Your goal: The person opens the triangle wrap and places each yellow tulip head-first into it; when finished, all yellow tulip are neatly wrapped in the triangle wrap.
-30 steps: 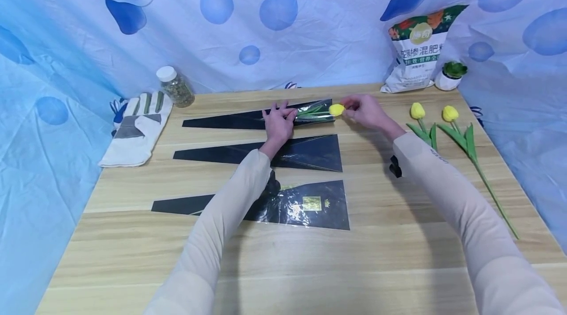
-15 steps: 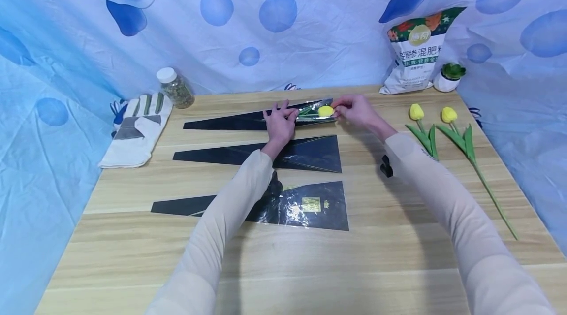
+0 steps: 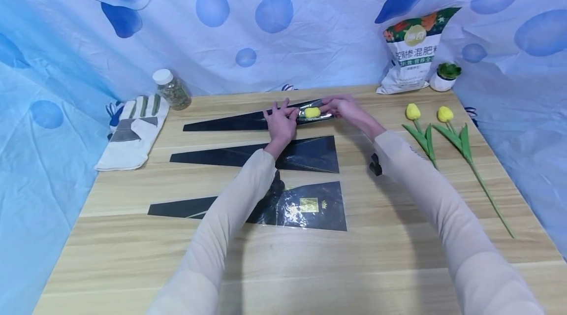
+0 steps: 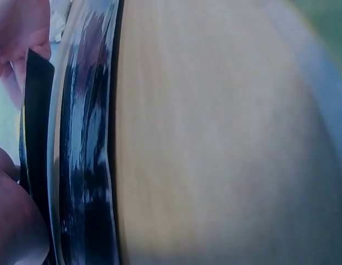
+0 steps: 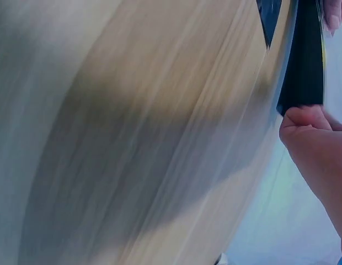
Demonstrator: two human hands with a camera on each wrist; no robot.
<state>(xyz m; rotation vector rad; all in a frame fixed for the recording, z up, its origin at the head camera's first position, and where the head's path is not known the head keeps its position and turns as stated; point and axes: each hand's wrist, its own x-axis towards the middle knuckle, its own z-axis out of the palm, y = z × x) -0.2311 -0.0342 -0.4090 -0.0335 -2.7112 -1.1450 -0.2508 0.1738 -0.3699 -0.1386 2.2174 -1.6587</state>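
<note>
In the head view, a yellow artificial tulip (image 3: 312, 112) lies in the wide end of the farthest black flower sleeve (image 3: 230, 122), its bloom visible through the clear side. My right hand (image 3: 350, 110) pinches the tip of the bloom at the sleeve's mouth. My left hand (image 3: 281, 124) rests on the sleeve with fingers spread, its thumb beside the bloom; the stem is hidden. In the left wrist view the sleeve (image 4: 37, 127) rises on edge beside my left hand (image 4: 16, 221). The right wrist view shows my right hand (image 5: 320, 143) at the sleeve's end (image 5: 303, 66).
Two more sleeves, a middle one (image 3: 310, 152) and a near one (image 3: 328, 211), lie closer. At right are two yellow tulips (image 3: 413, 111) (image 3: 445, 114), a fertilizer bag (image 3: 412, 54) and potted succulent (image 3: 445, 78). Gloves (image 3: 128, 140) and a jar (image 3: 173, 91) sit at left.
My right hand has moved left with the tulip, whose bloom has slid from the sleeve's mouth further into it. My left hand has stayed on the sleeve.
</note>
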